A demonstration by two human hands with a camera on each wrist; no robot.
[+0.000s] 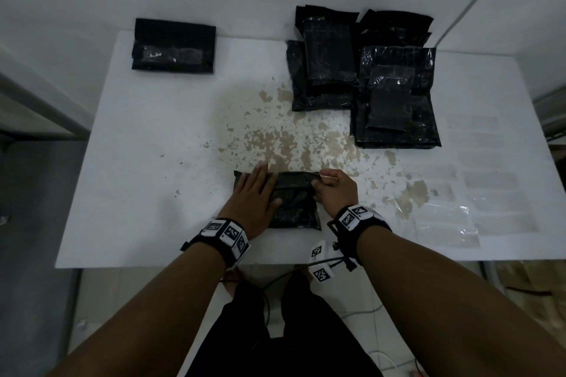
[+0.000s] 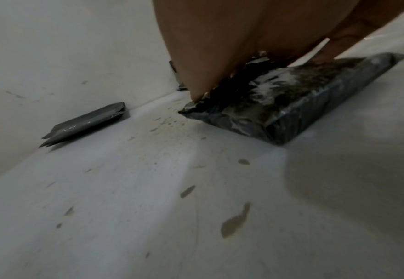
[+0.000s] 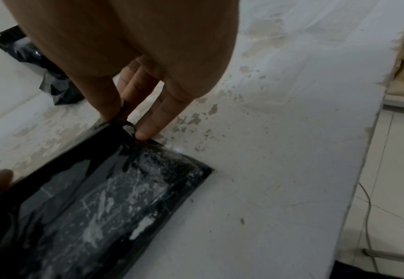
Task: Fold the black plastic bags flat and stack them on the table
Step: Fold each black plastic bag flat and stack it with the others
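A black plastic bag lies partly folded near the table's front edge. My left hand presses flat on its left half with straight fingers. My right hand pinches the bag's far right corner between thumb and fingers. In the right wrist view the bag shows glossy and creased, and my fingers pinch its top corner. The left wrist view shows the folded bag under my palm. A folded stack of bags lies at the far left.
Unfolded black bags are piled at the far right of the white table, with more beside them. Brown worn patches mark the table's middle. A clear plastic sheet lies at the front right.
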